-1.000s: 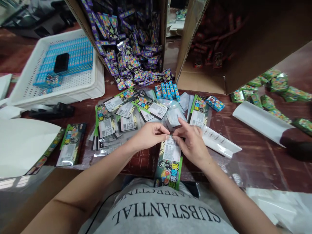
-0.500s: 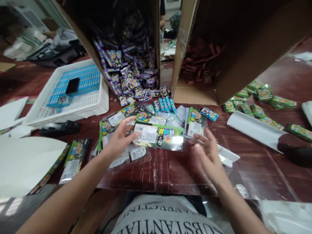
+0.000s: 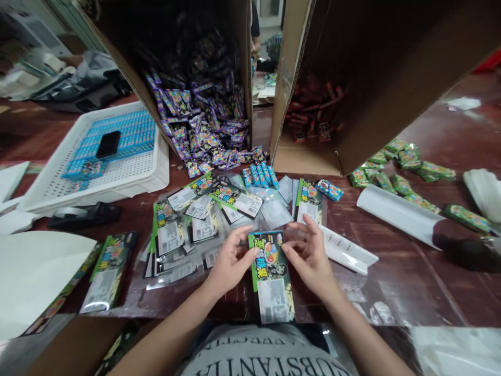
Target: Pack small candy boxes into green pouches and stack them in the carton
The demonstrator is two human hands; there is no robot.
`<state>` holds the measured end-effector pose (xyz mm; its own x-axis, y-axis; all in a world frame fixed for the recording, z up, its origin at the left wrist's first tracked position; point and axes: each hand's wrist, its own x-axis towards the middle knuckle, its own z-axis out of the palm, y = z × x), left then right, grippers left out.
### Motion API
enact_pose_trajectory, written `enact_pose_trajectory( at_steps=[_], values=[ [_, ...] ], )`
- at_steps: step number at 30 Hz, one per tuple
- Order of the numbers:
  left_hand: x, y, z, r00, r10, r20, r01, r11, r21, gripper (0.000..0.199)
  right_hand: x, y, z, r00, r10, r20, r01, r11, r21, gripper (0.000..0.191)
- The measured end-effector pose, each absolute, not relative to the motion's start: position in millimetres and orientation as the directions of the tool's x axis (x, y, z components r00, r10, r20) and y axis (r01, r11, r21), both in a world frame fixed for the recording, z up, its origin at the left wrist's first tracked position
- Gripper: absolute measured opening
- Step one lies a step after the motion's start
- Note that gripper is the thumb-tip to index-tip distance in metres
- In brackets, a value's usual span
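Candy packet (image 3: 270, 269), flat, black/green print w/ pale label, is lower ctr of frame, betw. both hands. L hand (image 3: 230, 265) has its grip on pkt's upper L edge, thumb over the face; R hand (image 3: 314, 259) has thumb at upper R edge, can't tell if its fingers close behind. Long axis runs approx. top-to-bottom in frame, label end lowest, nr shirt (image 3: 266, 356). Both hands at upper end, neither clearly nearer. Contact w/ worktop (image 3: 395, 269): can't tell.

Around: overlapping packet pile (image 3: 168, 236) just L of L hand; clear sleeves (image 3: 276, 211) above, ctr; row of blue candy boxes (image 3: 260, 176) beyond; white printed strip (image 3: 348, 250) just R of R hand. Upper frame: purple candy packs (image 3: 207, 130) in one carton, 2nd carton (image 3: 309, 157) to R. Pile crowds L side, sleeves the far side, strip the R.
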<state>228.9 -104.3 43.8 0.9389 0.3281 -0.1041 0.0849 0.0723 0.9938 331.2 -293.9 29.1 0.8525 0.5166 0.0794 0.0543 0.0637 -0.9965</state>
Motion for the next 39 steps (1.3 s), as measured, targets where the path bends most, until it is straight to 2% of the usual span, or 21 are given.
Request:
enact_pose_trajectory(
  at_steps=[3, 8, 10, 13, 15, 18, 21, 24, 29, 35, 39],
  values=[
    [227, -107, 37, 0.934, 0.301, -0.194, 0.162, 0.127, 0.979, 0.052, 325, -296, 20, 0.817, 0.561, 0.133, 0.147, 0.02, -0.989, 0.072],
    [219, -101, 36, 0.952, 0.181, -0.247, 0.241, 0.053, 0.969, 0.031, 323, -307, 20, 0.766, 0.634, 0.102, 0.156, -0.029, -0.987, 0.073],
    [220, -100, 39, 0.962, 0.144, -0.234, 0.236, 0.0, 0.972, 0.024, 327, -312, 24, 0.721, 0.686, 0.1, 0.198, -0.066, -0.978, 0.07],
    [226, -104, 43, 0.981, 0.134, -0.141, 0.152, -0.076, 0.985, 0.015, 335, -317, 29, 0.636, 0.764, 0.109, 0.28, -0.097, -0.955, 0.06],
    [230, -109, 44, 0.979, 0.171, -0.115, 0.123, -0.036, 0.992, 0.013, 337, -317, 30, 0.634, 0.759, 0.146, 0.291, -0.059, -0.955, 0.061],
    [236, -114, 45, 0.956, 0.255, -0.147, 0.136, 0.061, 0.989, 0.021, 335, -315, 29, 0.735, 0.649, 0.197, 0.252, 0.007, -0.968, 0.075],
    [240, -113, 49, 0.966, 0.207, -0.155, 0.155, 0.013, 0.988, 0.023, 330, -314, 30, 0.782, 0.598, 0.175, 0.212, 0.009, -0.977, 0.083],
    [243, -111, 56, 0.978, 0.127, -0.166, 0.175, -0.062, 0.983, 0.017, 325, -316, 35, 0.788, 0.599, 0.144, 0.157, 0.03, -0.987, 0.08],
    [252, -112, 62, 0.966, 0.129, -0.222, 0.236, -0.106, 0.966, 0.015, 324, -312, 44, 0.847, 0.53, 0.029, 0.031, 0.004, -1.0, 0.067],
    [264, -106, 75, 0.942, 0.1, -0.32, 0.328, -0.076, 0.942, 0.013, 334, -307, 53, 0.852, 0.508, -0.126, -0.113, -0.057, -0.992, 0.08],
    [257, -103, 76, 0.946, 0.004, -0.325, 0.325, -0.015, 0.946, 0.017, 331, -320, 55, 0.814, 0.562, -0.146, -0.139, -0.055, -0.989, 0.08]
  ],
)
